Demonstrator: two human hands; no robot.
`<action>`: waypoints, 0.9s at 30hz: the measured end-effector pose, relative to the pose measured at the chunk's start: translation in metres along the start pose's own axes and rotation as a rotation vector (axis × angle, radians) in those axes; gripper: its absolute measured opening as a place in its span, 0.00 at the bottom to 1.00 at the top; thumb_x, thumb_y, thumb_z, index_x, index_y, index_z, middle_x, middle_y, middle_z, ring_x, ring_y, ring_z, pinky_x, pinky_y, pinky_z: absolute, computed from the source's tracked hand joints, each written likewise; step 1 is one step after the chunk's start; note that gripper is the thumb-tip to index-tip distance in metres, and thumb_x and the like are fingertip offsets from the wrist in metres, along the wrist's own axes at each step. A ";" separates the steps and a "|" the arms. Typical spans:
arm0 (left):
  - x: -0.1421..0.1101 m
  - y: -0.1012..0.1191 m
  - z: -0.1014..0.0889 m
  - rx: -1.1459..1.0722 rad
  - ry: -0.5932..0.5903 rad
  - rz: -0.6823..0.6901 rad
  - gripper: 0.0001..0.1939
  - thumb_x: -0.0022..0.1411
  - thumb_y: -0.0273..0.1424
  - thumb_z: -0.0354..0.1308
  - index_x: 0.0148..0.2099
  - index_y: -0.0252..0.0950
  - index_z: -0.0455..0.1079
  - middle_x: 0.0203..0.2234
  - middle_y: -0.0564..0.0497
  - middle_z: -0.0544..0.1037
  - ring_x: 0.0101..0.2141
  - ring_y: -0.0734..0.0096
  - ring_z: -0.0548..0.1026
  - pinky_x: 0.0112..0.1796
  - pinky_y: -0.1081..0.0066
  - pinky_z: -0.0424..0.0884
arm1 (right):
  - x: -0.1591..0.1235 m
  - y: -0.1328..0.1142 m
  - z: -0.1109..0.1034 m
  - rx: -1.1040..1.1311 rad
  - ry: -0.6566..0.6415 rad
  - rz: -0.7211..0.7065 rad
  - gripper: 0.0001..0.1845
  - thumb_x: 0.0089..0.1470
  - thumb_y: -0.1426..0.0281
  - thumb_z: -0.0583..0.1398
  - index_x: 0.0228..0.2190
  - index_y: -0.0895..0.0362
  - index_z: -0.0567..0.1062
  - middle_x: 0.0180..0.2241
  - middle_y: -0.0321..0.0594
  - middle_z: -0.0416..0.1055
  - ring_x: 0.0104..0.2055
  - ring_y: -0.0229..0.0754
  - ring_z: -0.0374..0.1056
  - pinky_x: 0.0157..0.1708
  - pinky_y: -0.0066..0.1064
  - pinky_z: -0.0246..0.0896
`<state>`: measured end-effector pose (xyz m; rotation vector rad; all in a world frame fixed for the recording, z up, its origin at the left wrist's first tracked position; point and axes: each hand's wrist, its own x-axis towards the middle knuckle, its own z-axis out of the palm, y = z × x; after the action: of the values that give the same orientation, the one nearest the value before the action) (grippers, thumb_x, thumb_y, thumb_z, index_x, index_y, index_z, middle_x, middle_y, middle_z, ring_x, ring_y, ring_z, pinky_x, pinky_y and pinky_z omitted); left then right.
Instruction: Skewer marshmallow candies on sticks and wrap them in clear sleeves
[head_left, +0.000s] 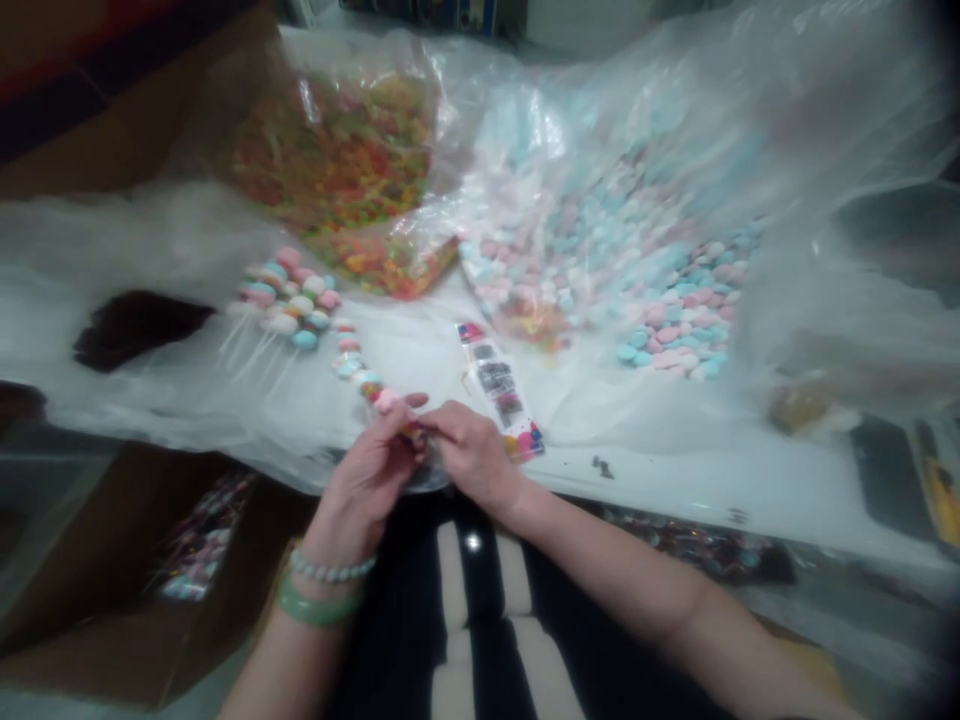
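My left hand is closed around the near end of a candy skewer, a row of pink, white, blue and orange sweets that slants up and left from the fingers. My right hand is also closed, its thumb and finger pinched together against the left fingertips; what lies in that pinch is hidden. To the left rests a bunch of finished-looking candy skewers on white sticks. Right of my hands lies a printed clear packaging strip with a colourful end.
Behind are a clear bag of orange-green gummies and a large bag of pastel sweets, with loose pastel sweets spilling out. A cardboard box with packed sweets stands below left. A dark phone-like slab lies right.
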<state>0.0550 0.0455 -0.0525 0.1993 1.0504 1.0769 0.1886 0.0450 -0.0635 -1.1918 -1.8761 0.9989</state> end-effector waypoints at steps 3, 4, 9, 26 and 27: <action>-0.002 0.002 0.000 0.023 0.199 0.121 0.11 0.50 0.34 0.68 0.29 0.32 0.71 0.25 0.51 0.74 0.26 0.74 0.72 0.27 0.75 0.70 | -0.005 -0.002 0.003 -0.159 -0.037 -0.131 0.13 0.60 0.77 0.52 0.35 0.55 0.75 0.32 0.38 0.71 0.36 0.39 0.67 0.38 0.28 0.62; -0.002 0.002 0.001 0.026 0.240 0.161 0.12 0.51 0.34 0.68 0.28 0.32 0.71 0.25 0.51 0.74 0.26 0.74 0.72 0.27 0.76 0.70 | -0.006 -0.004 0.004 -0.237 -0.025 -0.169 0.13 0.61 0.76 0.51 0.36 0.56 0.75 0.32 0.40 0.71 0.36 0.40 0.67 0.38 0.29 0.62; -0.003 -0.003 0.019 -0.012 0.221 0.189 0.14 0.56 0.38 0.63 0.35 0.30 0.75 0.25 0.50 0.75 0.29 0.72 0.74 0.30 0.76 0.72 | -0.001 -0.018 0.011 -0.591 0.070 -0.309 0.16 0.64 0.73 0.47 0.46 0.59 0.72 0.40 0.50 0.72 0.39 0.48 0.65 0.39 0.40 0.58; -0.001 -0.001 -0.010 0.454 0.019 0.361 0.11 0.53 0.36 0.66 0.29 0.33 0.76 0.28 0.47 0.78 0.29 0.70 0.74 0.32 0.75 0.69 | 0.015 -0.019 -0.017 0.276 0.175 0.297 0.09 0.51 0.69 0.60 0.37 0.54 0.72 0.37 0.37 0.75 0.38 0.39 0.70 0.40 0.31 0.66; -0.002 -0.001 -0.009 0.494 -0.026 0.329 0.12 0.54 0.38 0.65 0.28 0.33 0.74 0.24 0.48 0.76 0.25 0.72 0.72 0.29 0.75 0.68 | 0.018 -0.020 -0.016 0.343 0.170 0.282 0.12 0.50 0.68 0.61 0.39 0.53 0.71 0.38 0.37 0.74 0.38 0.39 0.70 0.40 0.32 0.66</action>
<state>0.0481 0.0404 -0.0566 0.8038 1.2764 1.0841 0.1881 0.0601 -0.0356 -1.3045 -1.3621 1.2682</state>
